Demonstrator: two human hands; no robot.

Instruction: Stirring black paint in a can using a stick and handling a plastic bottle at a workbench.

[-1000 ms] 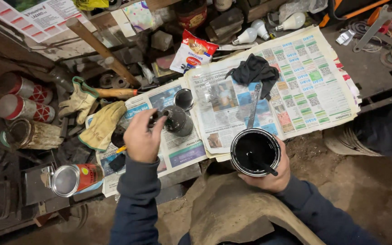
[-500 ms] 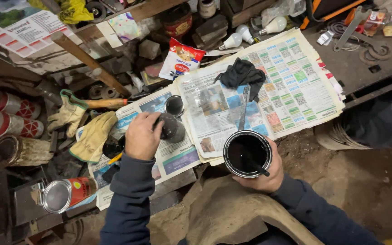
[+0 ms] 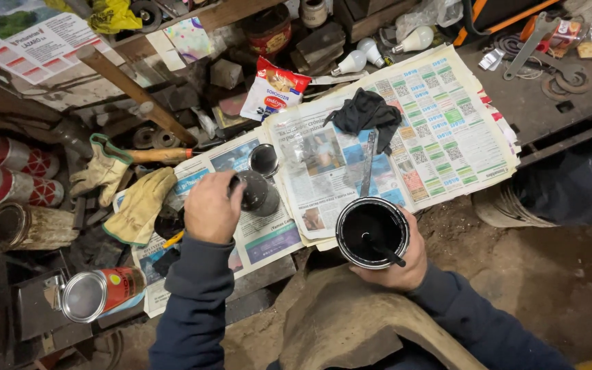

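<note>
My left hand [image 3: 211, 207] grips a small dark tin [image 3: 257, 194] standing on newspaper [image 3: 447, 130] spread over the bench. Just beyond the tin lies its round dark lid [image 3: 264, 159]. My right hand [image 3: 400, 264] holds a larger open can [image 3: 371, 231] full of black liquid at the bench's near edge, with a dark stick [image 3: 381, 250] resting inside it. A black rag [image 3: 366, 113] and a thin metal blade [image 3: 368, 164] lie on the newspaper behind that can.
Two worn work gloves [image 3: 131, 195] lie left of my left hand. An open red tin [image 3: 97, 293] lies on its side at lower left, red cans [image 3: 15, 171] further left. A snack bag [image 3: 273, 88], light bulbs [image 3: 385, 51], a wooden handle [image 3: 135, 92] and tools crowd the back.
Both hands have stayed on their cans. The view has shifted slightly, and the left hand has settled more firmly over the small tin.
</note>
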